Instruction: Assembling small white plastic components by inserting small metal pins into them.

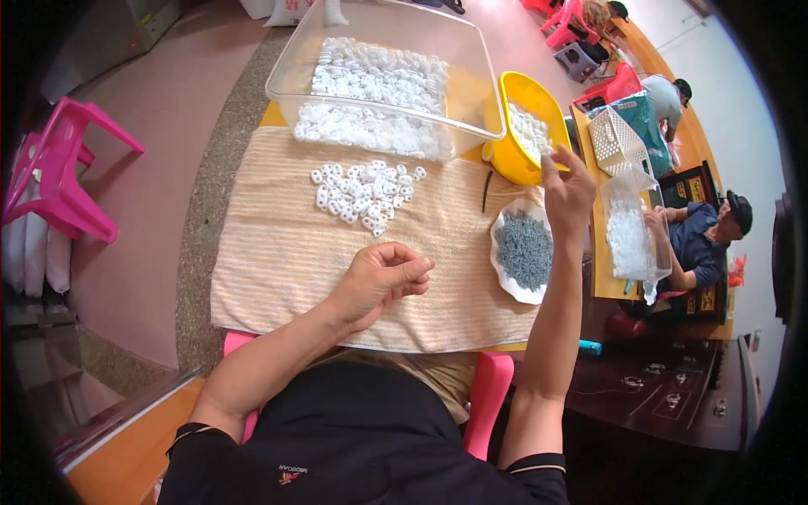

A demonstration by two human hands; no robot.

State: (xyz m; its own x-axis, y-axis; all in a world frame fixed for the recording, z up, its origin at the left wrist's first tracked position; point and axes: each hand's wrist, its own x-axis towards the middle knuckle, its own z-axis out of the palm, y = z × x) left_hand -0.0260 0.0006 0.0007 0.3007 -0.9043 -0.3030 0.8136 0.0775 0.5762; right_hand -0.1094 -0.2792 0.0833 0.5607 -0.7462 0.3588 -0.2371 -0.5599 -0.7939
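My left hand rests on the beige towel, fingers curled together as if pinching something small; what is inside I cannot tell. My right hand is raised above the white dish of small grey pieces, fingertips pinched near the yellow bowl. A loose pile of small white plastic rings lies on the towel ahead of my left hand.
A large clear tub holding many white rings stands at the towel's far edge. White parts fill the yellow bowl. A white basket and clear container sit right. Other people sit at the far right. Pink chair at left.
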